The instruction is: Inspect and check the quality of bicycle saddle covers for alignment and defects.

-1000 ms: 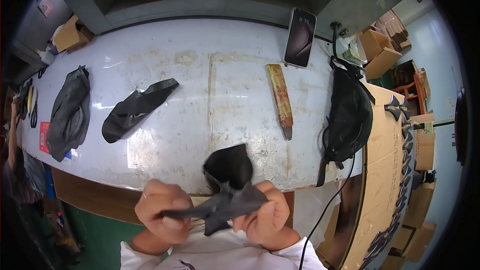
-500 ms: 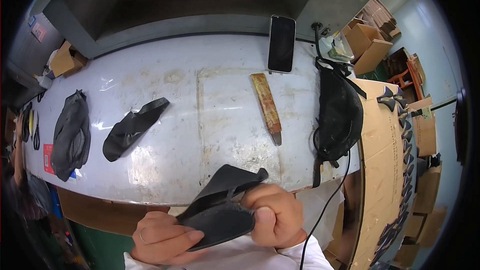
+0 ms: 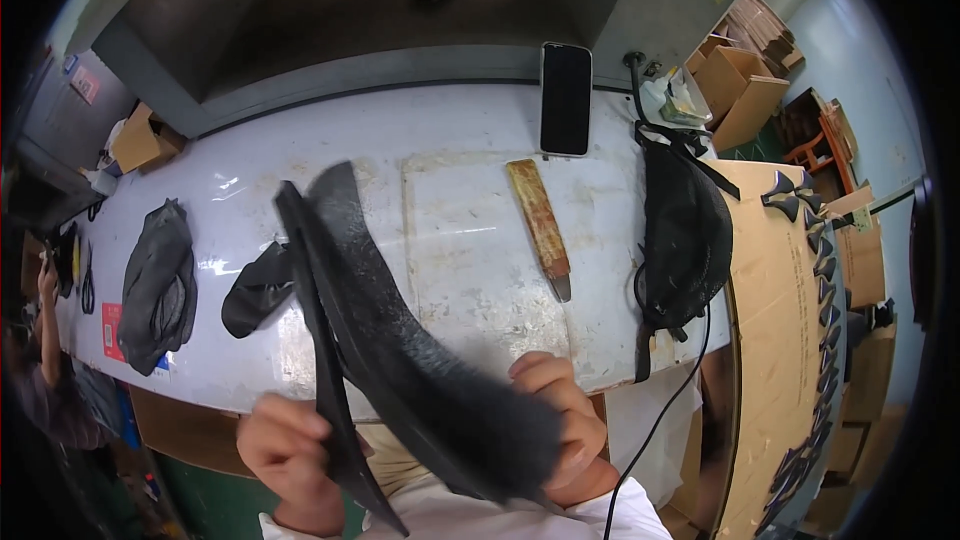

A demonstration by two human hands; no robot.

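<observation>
Near the table's [image 3: 450,130] near edge, left hand [image 3: 285,450] and right hand [image 3: 560,420] gripped a curved, fuzzy black piece [image 3: 400,340], hiding the tabletop behind.

A worn white worktable [image 3: 450,140] spans the view. Brown cardboard boxes [image 3: 745,90] stack at two o'clock over pale blue floor [image 3: 850,60].

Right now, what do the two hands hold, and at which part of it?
Both hold one long black curved fabric piece. The right hand grips its wide lower end; the left hand pinches its thin dark edge strip near the bottom. The upper end hangs free above the table.
</observation>
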